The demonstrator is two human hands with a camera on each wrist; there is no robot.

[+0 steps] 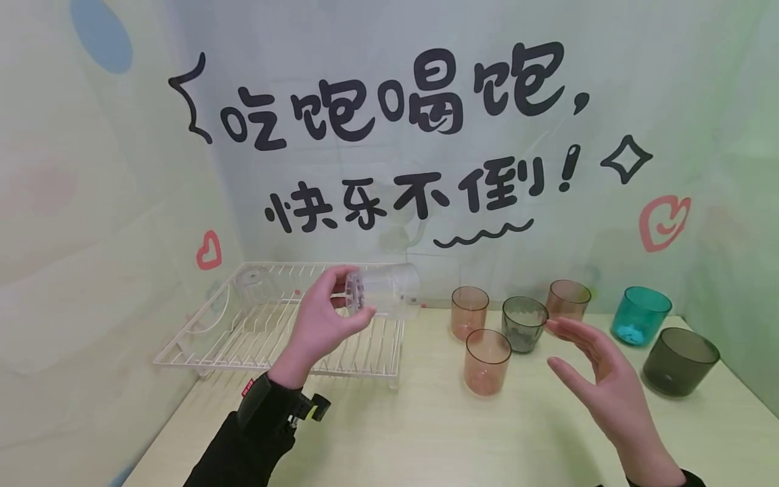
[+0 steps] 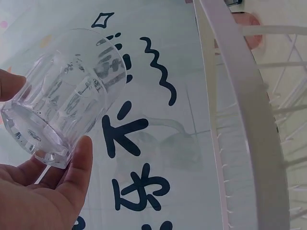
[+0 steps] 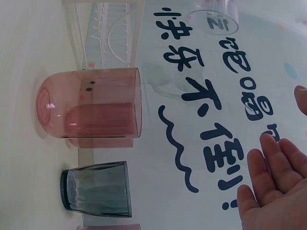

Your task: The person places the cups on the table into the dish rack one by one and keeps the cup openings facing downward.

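In the head view, my left hand [image 1: 322, 318] grips a clear glass [image 1: 392, 289] near its base, above the right part of a white wire dish rack [image 1: 359, 373]. The glass lies on its side in the air, its mouth facing right. Thumb and fingers curl round its faceted lower part, as the left wrist view also shows for the glass [image 2: 72, 96]. My right hand [image 1: 608, 389] hovers with thumb and fingers spread, holding nothing. In the right wrist view, that hand [image 3: 278, 187] is apart from the pink glass [image 3: 91, 103] and the grey glass [image 3: 98, 189].
Another clear glass [image 1: 257, 287] sits at the rack's back left. Right of the rack stand three pink glasses, the nearest pink glass [image 1: 487, 365] in front, a ribbed grey glass [image 1: 522, 328], a teal glass [image 1: 640, 316] and a wide dark glass [image 1: 679, 365]. Printed curtain walls enclose the table [image 1: 438, 439].
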